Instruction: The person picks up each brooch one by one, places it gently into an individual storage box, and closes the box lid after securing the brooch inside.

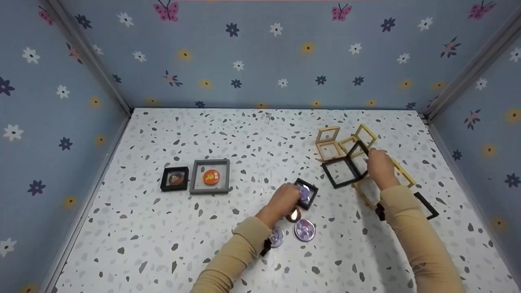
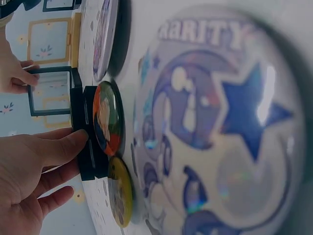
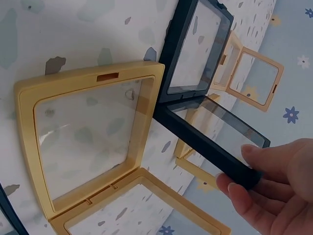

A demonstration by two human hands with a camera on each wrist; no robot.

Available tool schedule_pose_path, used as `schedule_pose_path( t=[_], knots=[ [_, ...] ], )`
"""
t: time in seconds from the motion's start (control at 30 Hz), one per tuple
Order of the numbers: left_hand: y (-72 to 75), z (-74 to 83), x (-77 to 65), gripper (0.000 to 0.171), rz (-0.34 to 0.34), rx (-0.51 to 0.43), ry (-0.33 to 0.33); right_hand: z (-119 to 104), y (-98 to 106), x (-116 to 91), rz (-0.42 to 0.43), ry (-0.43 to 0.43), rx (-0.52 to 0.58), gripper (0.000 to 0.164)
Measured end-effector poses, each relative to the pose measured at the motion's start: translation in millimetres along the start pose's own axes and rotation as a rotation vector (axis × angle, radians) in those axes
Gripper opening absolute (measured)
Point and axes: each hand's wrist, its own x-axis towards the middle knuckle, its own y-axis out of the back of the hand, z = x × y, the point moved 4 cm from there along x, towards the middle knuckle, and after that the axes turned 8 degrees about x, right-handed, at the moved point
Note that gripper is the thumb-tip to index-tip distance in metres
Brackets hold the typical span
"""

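My left hand (image 1: 283, 200) holds a small black display frame (image 1: 312, 194) with a purple badge (image 1: 304, 193) in it. In the left wrist view the thumb (image 2: 73, 147) lies on that frame's edge. An orange-and-green badge (image 2: 106, 119) and a yellow-rimmed badge (image 2: 120, 192) lie beside it, and a large Rarity badge (image 2: 210, 127) fills the foreground. At the right, my right hand (image 1: 380, 167) pinches the raised half of a hinged black display frame (image 1: 341, 171) between thumb and fingers. Its other half lies flat on the table.
Open yellow frames (image 1: 367, 132) and a peach frame (image 1: 327, 143) stand around the right hand. Another black frame (image 1: 427, 205) lies near the right forearm. Toward the left are a grey frame (image 1: 209, 192) with an orange badge and a small black frame (image 1: 174, 188) with a brown badge.
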Motion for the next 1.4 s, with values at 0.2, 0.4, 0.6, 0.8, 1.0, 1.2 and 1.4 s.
schedule_pose_path(
  t=[0.2, 0.4, 0.6, 0.8, 1.0, 1.2, 1.4],
  knots=[
    [0.8, -7.3, 0.2, 0.01, -0.019, 0.059, 0.003, 0.3, -2.9, 0.1, 0.042, 0.014, 0.045, 0.019],
    [3.1, -17.3, -1.9, 0.013, -0.019, 0.05, 0.03, -1.1, -6.8, -3.6, 0.035, 0.031, 0.077, 0.017],
    [3.1, -27.1, -3.9, 0.013, 0.014, 0.042, 0.078, -5.4, -9.7, -8.3, 0.014, 0.031, 0.12, 0.015],
    [3.0, -38.1, -6.5, 0.009, 0.005, 0.026, 0.116, -11.9, -13.4, -10.8, -0.007, 0.03, 0.15, 0.018],
    [5.0, -49.2, -12.6, 0.008, 0.041, -0.019, 0.153, -19.1, -16.6, -12.3, -0.032, 0.043, 0.185, 0.023],
    [7.7, -58.4, -19.1, 0.006, 0.055, -0.019, 0.19, -27.0, -20.1, -16.0, -0.037, 0.069, 0.215, 0.023],
    [6.4, -68.2, -25.0, 0.006, 0.061, -0.067, 0.234, -37.1, -25.3, -19.8, -0.008, 0.106, 0.233, 0.022]
  ],
)
